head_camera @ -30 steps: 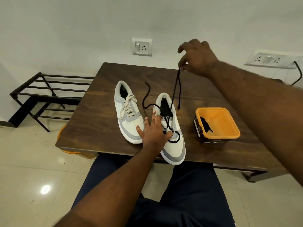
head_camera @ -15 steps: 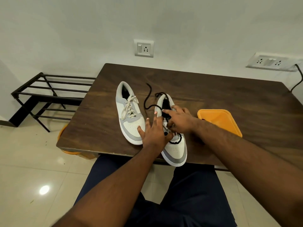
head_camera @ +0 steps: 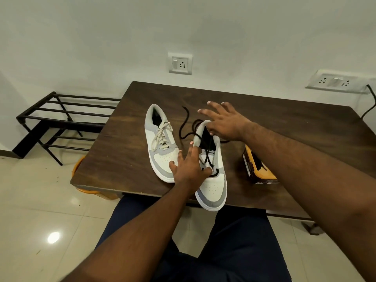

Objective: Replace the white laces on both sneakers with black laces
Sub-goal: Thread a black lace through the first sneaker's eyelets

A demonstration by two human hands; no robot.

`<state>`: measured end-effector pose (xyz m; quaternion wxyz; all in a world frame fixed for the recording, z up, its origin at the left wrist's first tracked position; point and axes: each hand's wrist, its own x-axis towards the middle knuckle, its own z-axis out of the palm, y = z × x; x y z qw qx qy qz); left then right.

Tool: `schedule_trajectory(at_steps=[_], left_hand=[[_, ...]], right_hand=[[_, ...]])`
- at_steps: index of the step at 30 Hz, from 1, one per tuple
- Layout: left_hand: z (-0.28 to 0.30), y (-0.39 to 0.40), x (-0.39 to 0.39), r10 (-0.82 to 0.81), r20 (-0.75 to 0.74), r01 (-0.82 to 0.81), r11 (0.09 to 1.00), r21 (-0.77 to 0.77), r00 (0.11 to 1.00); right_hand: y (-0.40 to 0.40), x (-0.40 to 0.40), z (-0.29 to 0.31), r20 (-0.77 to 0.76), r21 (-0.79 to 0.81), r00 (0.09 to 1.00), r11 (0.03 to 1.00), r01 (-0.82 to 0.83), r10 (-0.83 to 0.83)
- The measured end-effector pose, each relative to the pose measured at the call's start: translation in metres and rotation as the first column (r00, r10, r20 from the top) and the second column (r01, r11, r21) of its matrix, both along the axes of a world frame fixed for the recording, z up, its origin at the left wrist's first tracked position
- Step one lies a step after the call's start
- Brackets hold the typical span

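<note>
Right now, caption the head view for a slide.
Left hand steadies the half-laced sneaker while the right hand hovers, fingers spread, over its heel.

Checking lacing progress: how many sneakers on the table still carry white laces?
1: the left sneaker keeps its white laces. The right sneaker, under both hands, has a black lace partly threaded.

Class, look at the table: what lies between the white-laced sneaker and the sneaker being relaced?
In the head view, a loose black lace curls across the bare table between the white-laced sneaker and the other sneaker.
</note>
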<state>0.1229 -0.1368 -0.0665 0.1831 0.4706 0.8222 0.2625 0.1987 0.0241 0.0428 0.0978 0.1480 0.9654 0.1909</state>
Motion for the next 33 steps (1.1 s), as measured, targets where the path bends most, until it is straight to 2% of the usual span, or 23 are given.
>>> schedule_trajectory(at_steps=[3,7,11,14,16,18,21,22,26,29,31,33], left_hand=[[-0.008,-0.002,0.009,0.036,0.073,-0.041,0.998,0.056,0.997],[-0.019,-0.005,0.026,-0.008,0.110,0.000,0.998,0.069,0.994],[-0.028,-0.002,0.031,-0.068,0.206,0.037,0.987,0.154,0.976],[-0.037,0.003,0.029,-0.079,0.363,-0.004,0.975,0.220,0.929],[-0.043,0.004,0.027,-0.083,0.381,-0.009,0.973,0.232,0.921],[-0.047,0.003,0.026,-0.088,0.397,-0.006,0.973,0.231,0.914],[-0.048,0.002,0.028,-0.102,0.402,0.013,0.976,0.219,0.910],[-0.048,0.002,0.029,-0.101,0.390,0.019,0.978,0.208,0.915],[-0.045,0.001,0.029,-0.092,0.372,0.023,0.982,0.185,0.924],[-0.044,0.001,0.028,-0.077,0.345,0.012,0.982,0.186,0.935],[-0.045,0.000,0.029,-0.073,0.328,0.010,0.982,0.190,0.942],[-0.045,0.000,0.028,-0.077,0.310,0.013,0.980,0.201,0.948]], right_hand=[[-0.003,-0.005,-0.006,-0.069,-0.100,0.994,0.992,0.081,-0.088],[-0.020,-0.018,-0.033,-0.131,-0.294,0.934,0.913,0.285,-0.333],[-0.031,-0.023,-0.059,-0.179,-0.410,0.812,0.792,0.452,-0.556],[-0.033,-0.025,-0.070,-0.223,-0.557,0.690,0.671,0.489,-0.689],[-0.034,-0.026,-0.072,-0.232,-0.596,0.637,0.624,0.504,-0.735],[-0.030,-0.030,-0.066,-0.275,-0.631,0.582,0.601,0.491,-0.765],[-0.015,-0.039,-0.032,-0.390,-0.721,0.441,0.566,0.400,-0.809],[-0.010,-0.043,-0.021,-0.402,-0.731,0.426,0.564,0.384,-0.811],[0.002,-0.045,-0.016,-0.406,-0.741,0.463,0.581,0.337,-0.788],[0.000,-0.037,-0.026,-0.357,-0.855,0.458,0.482,0.190,-0.814],[-0.003,-0.033,-0.028,-0.310,-0.891,0.468,0.425,0.160,-0.827],[-0.005,-0.030,-0.029,-0.298,-0.916,0.433,0.382,0.121,-0.851]])
